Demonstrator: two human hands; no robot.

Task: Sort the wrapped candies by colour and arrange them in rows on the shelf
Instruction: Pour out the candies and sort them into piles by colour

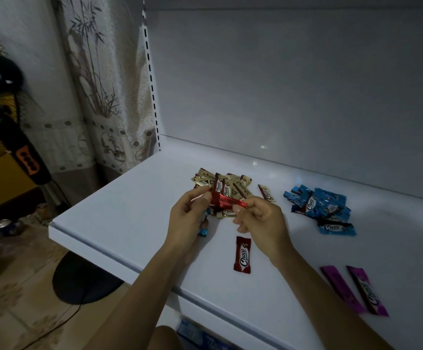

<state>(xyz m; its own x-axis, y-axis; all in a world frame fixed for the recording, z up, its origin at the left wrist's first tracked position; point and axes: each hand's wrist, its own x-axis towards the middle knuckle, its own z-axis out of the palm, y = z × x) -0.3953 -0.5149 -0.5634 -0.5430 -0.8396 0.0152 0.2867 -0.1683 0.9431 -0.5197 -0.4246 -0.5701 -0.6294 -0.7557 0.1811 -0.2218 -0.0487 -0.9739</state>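
Head view. Flat on the white shelf (129,223), label up: a lone red candy (242,254), taken here as the landmark.

Just behind it, raised off the surface: left hand (187,215) and right hand (262,219), both clenched in a pinch on the held red candies (224,198). Thumb and forefinger of the left at one end, fingertips of the right at the other, crinkled end. Hard to tell whether one wrapper or two.

Behind the landmark, past the hands: a cream pile (233,184), loosely heaped. Behind and slightly right of the landmark: a single cream candy (266,193), apart from that pile. Well to the right and further back: a blue heap (323,210), overlapping, unsorted. Left of the landmark, partly hidden under the left wrist: a stray blue candy (203,231). Right of the landmark and nearer the front edge: two purple candies (341,289), side by side, not touching.

Far left of the landmark, off the shelf: a patterned curtain (99,84) and a dark fan base (84,281) on the tiled floor.
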